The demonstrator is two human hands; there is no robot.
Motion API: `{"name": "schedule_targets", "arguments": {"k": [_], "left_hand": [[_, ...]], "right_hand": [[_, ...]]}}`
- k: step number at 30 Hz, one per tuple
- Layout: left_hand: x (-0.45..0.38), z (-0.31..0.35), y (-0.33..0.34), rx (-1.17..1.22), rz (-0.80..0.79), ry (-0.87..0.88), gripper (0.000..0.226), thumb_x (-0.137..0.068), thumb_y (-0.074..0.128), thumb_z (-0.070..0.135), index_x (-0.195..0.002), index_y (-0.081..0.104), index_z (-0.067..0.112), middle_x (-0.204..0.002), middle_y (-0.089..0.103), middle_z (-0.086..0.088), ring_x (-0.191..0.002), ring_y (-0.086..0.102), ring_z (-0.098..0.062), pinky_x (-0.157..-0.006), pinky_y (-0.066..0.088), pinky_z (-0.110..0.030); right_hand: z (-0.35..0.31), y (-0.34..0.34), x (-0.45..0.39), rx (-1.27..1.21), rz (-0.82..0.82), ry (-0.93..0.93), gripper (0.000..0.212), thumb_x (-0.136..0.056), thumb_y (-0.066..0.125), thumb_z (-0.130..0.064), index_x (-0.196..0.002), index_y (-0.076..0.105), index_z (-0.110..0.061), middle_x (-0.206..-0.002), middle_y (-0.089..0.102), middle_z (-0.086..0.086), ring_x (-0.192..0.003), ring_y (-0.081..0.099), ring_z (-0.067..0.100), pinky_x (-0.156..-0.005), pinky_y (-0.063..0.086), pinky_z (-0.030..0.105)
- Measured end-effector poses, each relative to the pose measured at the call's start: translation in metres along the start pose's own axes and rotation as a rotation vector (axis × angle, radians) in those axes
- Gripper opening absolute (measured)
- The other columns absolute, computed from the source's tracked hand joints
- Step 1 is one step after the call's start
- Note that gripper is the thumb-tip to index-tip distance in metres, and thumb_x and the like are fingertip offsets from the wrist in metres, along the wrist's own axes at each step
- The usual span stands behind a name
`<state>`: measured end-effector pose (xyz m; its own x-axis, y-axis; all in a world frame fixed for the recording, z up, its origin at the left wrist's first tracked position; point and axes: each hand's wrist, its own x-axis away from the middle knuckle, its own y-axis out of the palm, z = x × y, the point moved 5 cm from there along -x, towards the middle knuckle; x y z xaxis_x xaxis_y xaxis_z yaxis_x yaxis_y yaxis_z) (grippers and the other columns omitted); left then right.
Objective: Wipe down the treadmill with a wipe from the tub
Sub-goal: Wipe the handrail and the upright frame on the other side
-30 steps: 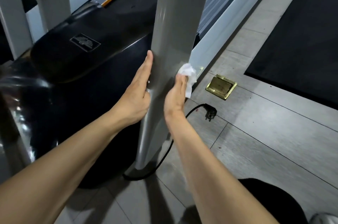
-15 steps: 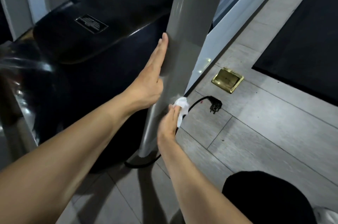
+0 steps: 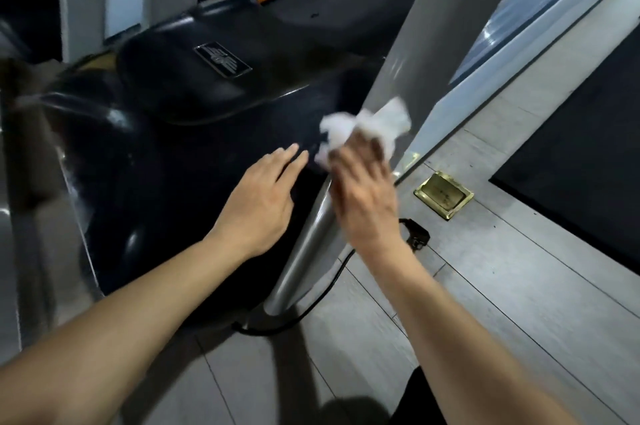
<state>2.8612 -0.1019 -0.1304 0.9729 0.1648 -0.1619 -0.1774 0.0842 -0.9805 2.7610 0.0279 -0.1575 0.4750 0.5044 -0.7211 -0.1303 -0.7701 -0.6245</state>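
Observation:
The treadmill's grey upright post [image 3: 420, 43] slants up from the floor beside its glossy black motor cover [image 3: 194, 119]. My right hand [image 3: 363, 192] grips a crumpled white wipe [image 3: 367, 126] against the front of the post, about halfway up. My left hand [image 3: 263, 196] is off the post, fingers straight and spread, over the dark side of the motor cover; whether it touches is unclear. The tub is out of view.
A black power cord [image 3: 311, 306] loops round the post's foot, its plug [image 3: 417, 237] lying on the grey floor tiles. A brass floor socket [image 3: 444, 195] sits to the right. A black mat [image 3: 581, 161] covers the floor at far right.
My right hand has moved the wipe back up the post and round to its front. My left hand has left the post and shifted left over the black cover.

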Motion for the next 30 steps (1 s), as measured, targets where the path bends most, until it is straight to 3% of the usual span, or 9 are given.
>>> {"name": "schedule_targets", "arguments": {"k": [2,4,9,13,17,20,22,27,30], "left_hand": [[0.013,-0.016,0.009,-0.125,-0.018,0.034,0.058,-0.098,0.043,0.016,-0.154,0.038,0.004,-0.161,0.035,-0.016,-0.147,0.036,-0.033,-0.123,0.028,-0.046],[0.018,-0.026,0.015,-0.175,-0.046,0.072,0.057,-0.101,0.035,0.026,-0.155,0.038,0.004,-0.162,0.035,-0.015,-0.149,0.034,-0.032,-0.123,0.028,-0.045],[0.027,-0.032,0.021,-0.182,-0.054,0.108,0.056,-0.107,0.030,0.028,-0.158,0.031,0.007,-0.166,0.027,-0.011,-0.155,0.023,-0.027,-0.126,0.020,-0.043],[0.029,-0.030,0.022,-0.138,-0.055,0.075,0.054,-0.107,0.033,0.024,-0.159,0.029,0.007,-0.167,0.025,-0.011,-0.155,0.020,-0.027,-0.126,0.021,-0.045],[0.025,-0.029,0.019,-0.138,-0.062,0.055,0.054,-0.107,0.034,0.021,-0.158,0.030,0.006,-0.166,0.026,-0.012,-0.155,0.022,-0.029,-0.126,0.021,-0.046],[0.025,-0.027,0.019,-0.160,-0.070,0.049,0.054,-0.107,0.035,0.021,-0.159,0.029,0.006,-0.166,0.026,-0.013,-0.155,0.022,-0.029,-0.126,0.020,-0.045],[0.024,-0.026,0.018,-0.170,-0.060,0.048,0.054,-0.107,0.036,0.020,-0.159,0.029,0.006,-0.166,0.026,-0.013,-0.155,0.021,-0.029,-0.126,0.020,-0.046],[0.025,-0.026,0.022,-0.183,-0.033,0.054,0.054,-0.107,0.038,0.018,-0.158,0.030,0.005,-0.166,0.026,-0.013,-0.155,0.021,-0.029,-0.126,0.020,-0.046],[0.027,-0.026,0.023,-0.207,-0.028,0.056,0.054,-0.108,0.035,0.020,-0.159,0.028,0.006,-0.167,0.025,-0.013,-0.156,0.019,-0.028,-0.126,0.020,-0.046]], "right_hand": [[-0.019,0.011,0.033,0.075,-0.177,-0.190,0.034,-0.097,0.058,-0.017,-0.129,0.067,-0.007,-0.136,0.064,0.007,-0.137,0.048,0.025,-0.124,0.023,0.041],[-0.018,0.004,0.038,0.090,-0.235,-0.323,0.036,-0.096,0.058,-0.018,-0.130,0.067,-0.011,-0.138,0.063,0.004,-0.138,0.049,0.022,-0.126,0.018,0.037],[0.034,-0.045,-0.062,0.134,-0.017,-0.274,0.029,-0.097,0.057,-0.013,-0.123,0.070,-0.006,-0.136,0.064,0.008,-0.137,0.051,0.028,-0.119,0.032,0.051],[0.035,-0.051,-0.081,0.132,0.061,-0.188,0.026,-0.095,0.054,-0.010,-0.111,0.073,-0.002,-0.127,0.069,0.008,-0.135,0.053,0.027,-0.121,0.030,0.048],[-0.004,-0.008,0.011,-0.112,-0.270,-0.363,0.032,-0.093,0.058,-0.006,-0.122,0.068,0.004,-0.132,0.064,0.017,-0.135,0.052,0.035,-0.121,0.029,0.049],[-0.019,0.000,0.064,-0.086,-0.437,-0.470,0.035,-0.098,0.053,-0.014,-0.129,0.066,-0.003,-0.138,0.062,0.010,-0.138,0.049,0.028,-0.123,0.027,0.043],[-0.012,-0.007,0.050,-0.067,-0.384,-0.451,0.032,-0.099,0.055,-0.016,-0.127,0.068,-0.007,-0.134,0.065,0.007,-0.135,0.052,0.027,-0.122,0.028,0.043],[0.021,-0.037,-0.036,0.097,0.015,-0.202,0.024,-0.105,0.053,-0.023,-0.114,0.074,-0.014,-0.127,0.067,0.007,-0.124,0.053,0.029,-0.118,0.033,0.049],[0.022,-0.032,-0.039,0.150,0.081,-0.128,0.028,-0.102,0.054,-0.009,-0.123,0.070,-0.017,-0.133,0.063,0.007,-0.127,0.047,0.027,-0.122,0.027,0.043]]}}
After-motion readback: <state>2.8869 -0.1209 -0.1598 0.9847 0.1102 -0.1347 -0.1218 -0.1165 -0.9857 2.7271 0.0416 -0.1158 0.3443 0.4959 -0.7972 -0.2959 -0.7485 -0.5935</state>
